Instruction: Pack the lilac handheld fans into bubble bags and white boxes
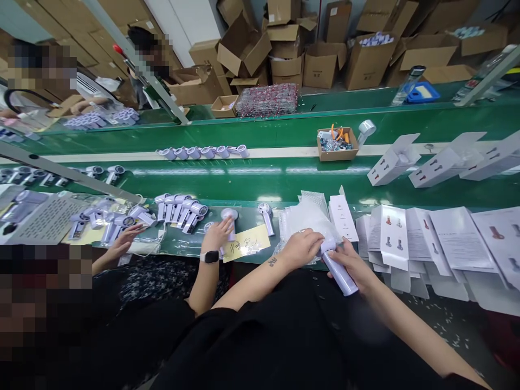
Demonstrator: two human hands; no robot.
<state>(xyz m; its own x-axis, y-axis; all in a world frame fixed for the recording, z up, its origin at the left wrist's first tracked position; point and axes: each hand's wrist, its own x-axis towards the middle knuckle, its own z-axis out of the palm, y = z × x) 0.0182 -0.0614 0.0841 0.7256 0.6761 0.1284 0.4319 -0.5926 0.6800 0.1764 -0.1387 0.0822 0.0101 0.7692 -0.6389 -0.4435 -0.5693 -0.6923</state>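
A lavender handheld fan point(340, 273) is tilted in front of me, its handle pointing down and right. My right hand point(354, 264) wraps the fan just below its head. Pinched at a translucent white plastic bag point(312, 221), my left hand point(304, 249) is closed right beside the fan's head; the bag's edge meets the head there. Beneath lie stacked bubble-wrap bags point(287, 222). A white printed box point(343, 216) stands just beyond my right hand. Another handheld fan point(266, 218) lies on the bench left of the bags.
A co-worker's hand point(221, 232) touches a fan at my left, by a yellow handwritten note point(247, 242). Flattened printed boxes point(394, 233) spread to my right. Across the green conveyor point(276, 181) are a parts carton point(337, 154), open white boxes point(393, 160) and a row of fans point(201, 153).
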